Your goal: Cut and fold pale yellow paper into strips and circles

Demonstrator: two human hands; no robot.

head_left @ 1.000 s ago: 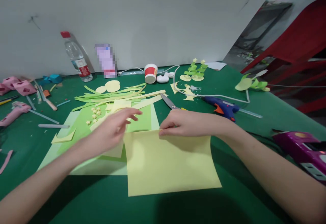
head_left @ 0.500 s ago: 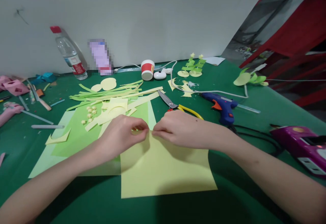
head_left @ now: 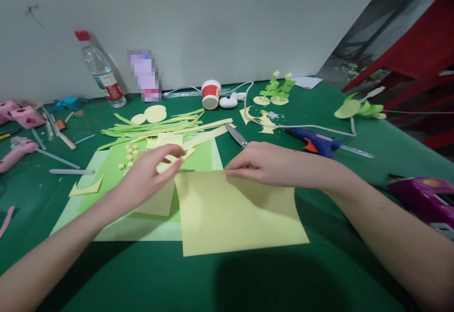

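A pale yellow sheet of paper hangs slightly raised over the table's front part. Thumb and fingers of my right hand pinch its far edge. Beside the sheet's far left corner, my left hand has thumb and fingers apart with nothing between them. Below that hand lies another pale yellow piece of paper, on top of green sheets. Small folded paper stars and cut green strips are just beyond. Scissors lie partly hidden behind my right hand.
Along the wall stand a water bottle, a blurred phone and a paper cup. A blue glue gun with a white cable is right of the scissors. A purple power strip sits far right, near paper plants.
My left hand has let go of the yellow sheet's far edge and moved left. My right hand, still pinching, has shifted slightly right and the sheet has risen off the table.
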